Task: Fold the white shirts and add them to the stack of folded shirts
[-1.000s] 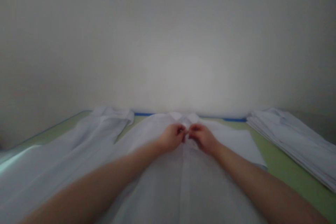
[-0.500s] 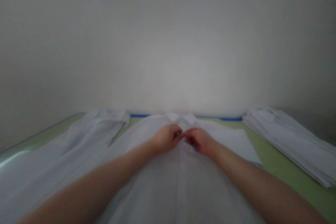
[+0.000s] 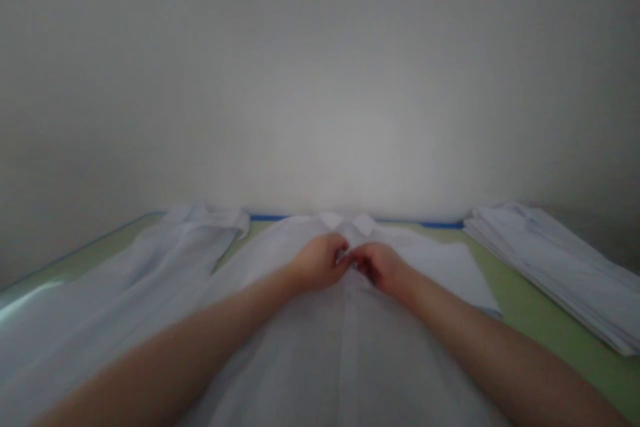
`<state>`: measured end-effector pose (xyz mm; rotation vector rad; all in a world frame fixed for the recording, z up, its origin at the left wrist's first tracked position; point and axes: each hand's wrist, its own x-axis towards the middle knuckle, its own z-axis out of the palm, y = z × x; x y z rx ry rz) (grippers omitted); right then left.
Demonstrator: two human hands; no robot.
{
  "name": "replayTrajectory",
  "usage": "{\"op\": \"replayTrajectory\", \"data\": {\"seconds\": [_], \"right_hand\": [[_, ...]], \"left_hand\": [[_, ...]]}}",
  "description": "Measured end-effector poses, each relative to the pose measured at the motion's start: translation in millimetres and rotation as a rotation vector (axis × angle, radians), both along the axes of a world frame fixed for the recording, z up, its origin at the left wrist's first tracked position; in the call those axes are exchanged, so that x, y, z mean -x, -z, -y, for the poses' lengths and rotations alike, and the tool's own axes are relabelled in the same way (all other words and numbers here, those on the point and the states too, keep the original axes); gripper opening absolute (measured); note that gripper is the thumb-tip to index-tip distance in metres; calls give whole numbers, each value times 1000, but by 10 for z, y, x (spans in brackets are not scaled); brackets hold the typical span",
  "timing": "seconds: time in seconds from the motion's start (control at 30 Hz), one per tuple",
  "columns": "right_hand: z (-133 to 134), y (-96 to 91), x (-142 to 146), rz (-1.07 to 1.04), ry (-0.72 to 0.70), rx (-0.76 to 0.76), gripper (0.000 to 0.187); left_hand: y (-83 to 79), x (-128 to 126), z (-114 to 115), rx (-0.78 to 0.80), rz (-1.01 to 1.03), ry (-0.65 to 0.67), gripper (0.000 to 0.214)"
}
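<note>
A white collared shirt (image 3: 320,347) lies spread front side up before me, its collar toward the wall and its front strip running down the middle. My left hand (image 3: 323,261) pinches the front edge just below the collar. Close against it, my right hand (image 3: 380,265) pinches the same strip from the other side, and the fingertips of both hands meet there. Whether a button is between the fingers is too blurred to tell. The shirt's short sleeve (image 3: 445,267) lies flat to the right.
More white garments (image 3: 150,273) lie loosely on the left of the green table (image 3: 570,340). On the right is a stack of folded white garments (image 3: 555,267). A blue edge (image 3: 440,225) borders the table at the back, against a plain wall (image 3: 320,80).
Both hands stay at the same spot below the collar, with only slight finger movement. The whole view has shifted very slightly.
</note>
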<state>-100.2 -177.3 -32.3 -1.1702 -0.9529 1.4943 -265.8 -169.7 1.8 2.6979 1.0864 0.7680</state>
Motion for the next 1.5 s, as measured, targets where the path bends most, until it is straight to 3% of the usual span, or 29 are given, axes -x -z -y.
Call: {"op": "replayTrajectory", "data": {"seconds": [0.13, 0.2, 0.33, 0.43, 0.53, 0.7, 0.83, 0.93, 1.03, 1.17, 1.3, 1.37, 1.5], "right_hand": [[44, -75, 1, 74, -25, -132, 14], [63, -130, -14, 189, -39, -242, 22], [102, -207, -58, 661, -28, -475, 42], [148, -230, -86, 1119, -86, -627, 34], [204, -249, -98, 1400, -196, -718, 12], [257, -280, -100, 1603, -315, -804, 14], [269, -276, -112, 1689, -450, -698, 14], [288, -281, -124, 1673, -584, -682, 14], [309, -310, -122, 1630, -613, -766, 16], [302, -345, -112, 1537, -635, -857, 19], [265, -334, -122, 1451, -631, -904, 25], [258, -328, -127, 1455, -610, -909, 28], [288, -351, -128, 1493, -637, -868, 31]], "left_hand": [[-18, -17, 10, -14, 2, -22, 17], [-21, -21, -28, 72, 53, -39, 19], [-29, 16, -159, 647, 314, 62, 18], [-54, 83, -244, 928, 510, 175, 22], [-80, 147, -305, 878, 473, 124, 16], [-73, 222, -397, 634, 135, 22, 16], [-33, 257, -461, 606, 109, -18, 6], [5, 251, -482, 699, 217, -51, 9], [49, 238, -482, 799, 283, -81, 11], [75, 231, -456, 781, 126, -135, 31], [-2, 210, -383, 780, -9, -120, 59], [-56, 206, -341, 711, -81, -101, 59], [-106, 262, -306, 596, -245, -73, 37]]}}
